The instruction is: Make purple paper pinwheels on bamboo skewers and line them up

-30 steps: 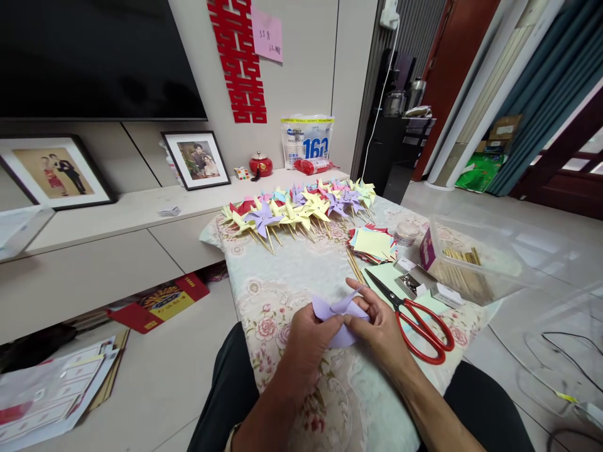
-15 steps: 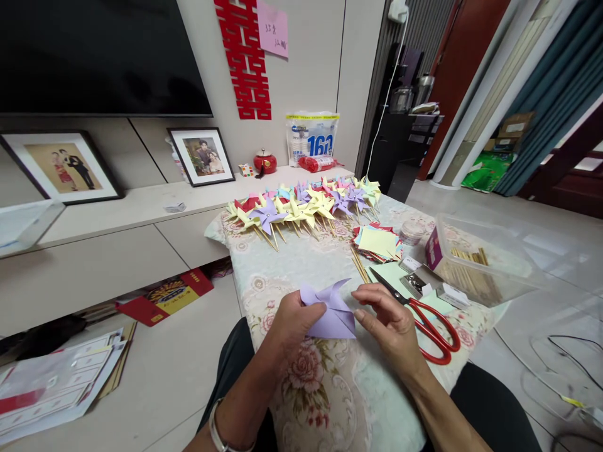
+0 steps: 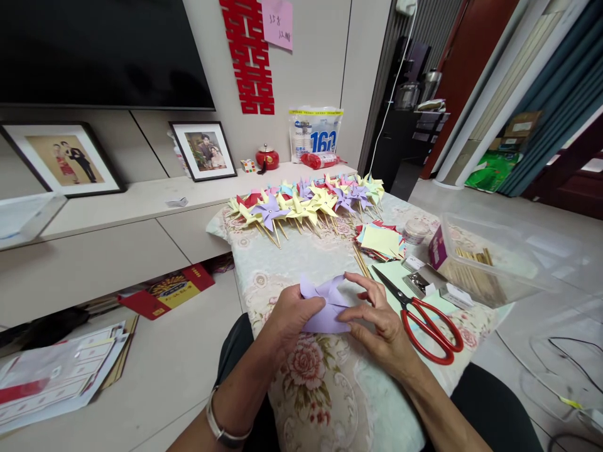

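Both hands meet on the purple paper (image 3: 325,307) — left hand (image 3: 289,317) pinching its edge, right hand (image 3: 381,326) pressing fingers on it, hiding its right part — scissors (image 3: 421,317) beside.

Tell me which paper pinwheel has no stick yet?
The lilac paper pinwheel held between the left hand and right hand; the finished pinwheels lying in a row have sticks.

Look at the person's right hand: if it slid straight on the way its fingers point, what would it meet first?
The right hand points leftward, so it would first meet the purple paper pinwheel it already touches, then probably the left hand.
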Available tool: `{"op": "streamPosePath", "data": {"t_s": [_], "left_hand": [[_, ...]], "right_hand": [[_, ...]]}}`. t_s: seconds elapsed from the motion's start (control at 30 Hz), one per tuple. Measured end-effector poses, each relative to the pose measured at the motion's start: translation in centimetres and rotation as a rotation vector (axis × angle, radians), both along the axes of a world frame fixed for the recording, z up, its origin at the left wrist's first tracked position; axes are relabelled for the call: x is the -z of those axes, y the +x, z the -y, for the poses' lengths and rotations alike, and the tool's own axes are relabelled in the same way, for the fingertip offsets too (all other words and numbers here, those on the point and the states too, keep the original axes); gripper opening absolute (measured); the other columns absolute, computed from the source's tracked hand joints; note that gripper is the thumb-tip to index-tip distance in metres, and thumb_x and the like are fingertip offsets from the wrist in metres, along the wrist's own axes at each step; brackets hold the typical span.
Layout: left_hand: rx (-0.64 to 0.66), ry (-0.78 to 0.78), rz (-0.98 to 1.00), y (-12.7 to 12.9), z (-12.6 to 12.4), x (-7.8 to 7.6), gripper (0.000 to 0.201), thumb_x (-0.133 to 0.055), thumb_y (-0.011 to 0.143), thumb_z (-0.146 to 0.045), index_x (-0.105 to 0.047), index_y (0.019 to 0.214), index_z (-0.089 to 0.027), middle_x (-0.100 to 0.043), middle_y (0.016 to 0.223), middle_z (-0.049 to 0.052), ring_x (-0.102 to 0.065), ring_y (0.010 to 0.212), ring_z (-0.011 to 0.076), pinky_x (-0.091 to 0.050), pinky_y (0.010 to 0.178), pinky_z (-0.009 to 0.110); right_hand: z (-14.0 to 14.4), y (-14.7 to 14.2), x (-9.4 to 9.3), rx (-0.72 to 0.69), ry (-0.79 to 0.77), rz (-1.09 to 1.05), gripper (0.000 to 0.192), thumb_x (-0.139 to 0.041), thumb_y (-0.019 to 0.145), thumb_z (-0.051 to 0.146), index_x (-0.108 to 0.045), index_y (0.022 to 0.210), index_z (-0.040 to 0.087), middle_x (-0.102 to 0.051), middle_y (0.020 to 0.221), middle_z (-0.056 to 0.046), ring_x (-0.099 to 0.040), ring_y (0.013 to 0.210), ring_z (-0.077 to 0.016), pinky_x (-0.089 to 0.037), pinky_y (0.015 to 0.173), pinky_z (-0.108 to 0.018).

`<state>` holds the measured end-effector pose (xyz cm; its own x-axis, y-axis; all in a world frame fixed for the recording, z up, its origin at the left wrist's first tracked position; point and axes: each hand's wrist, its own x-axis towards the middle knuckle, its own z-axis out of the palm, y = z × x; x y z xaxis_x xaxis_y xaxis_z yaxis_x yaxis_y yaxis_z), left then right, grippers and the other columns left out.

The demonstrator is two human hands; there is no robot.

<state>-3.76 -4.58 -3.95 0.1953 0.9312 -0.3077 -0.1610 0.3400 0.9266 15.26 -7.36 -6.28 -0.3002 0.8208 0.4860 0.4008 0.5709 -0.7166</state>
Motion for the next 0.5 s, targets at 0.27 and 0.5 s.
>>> {"op": "streamPosePath", "data": {"t_s": [0.27, 0.5], "left_hand": [[0.002, 0.026, -0.068, 0.7, 0.2, 0.3, 0.02, -0.062, 0.062, -0.021, -0.067, 0.079, -0.012, -0.063, 0.065, -0.001, -0.051, 0.056, 0.0124, -0.037, 0.053, 0.023], [0.004, 0.084, -0.151, 1.3, 0.7, 1.1, 0.019, -0.061, 0.062, -0.023, -0.066, 0.076, -0.013, -0.057, 0.064, -0.003, -0.046, 0.057, 0.0112, -0.036, 0.053, 0.023]], "right_hand": [[0.1, -0.1, -0.4, 0.005, -0.107, 0.001, 0.012, -0.062, 0.093, 0.03, -0.073, 0.088, 0.027, -0.044, 0.148, -0.006, -0.038, 0.134, -0.0322, -0.035, 0.105, -0.05], [0.2, -0.3, -0.5, 0.107, -0.156, 0.003, 0.012, -0.063, 0.089, 0.03, -0.067, 0.081, 0.022, -0.05, 0.13, -0.011, -0.044, 0.128, -0.0314, -0.034, 0.105, -0.049]]}}
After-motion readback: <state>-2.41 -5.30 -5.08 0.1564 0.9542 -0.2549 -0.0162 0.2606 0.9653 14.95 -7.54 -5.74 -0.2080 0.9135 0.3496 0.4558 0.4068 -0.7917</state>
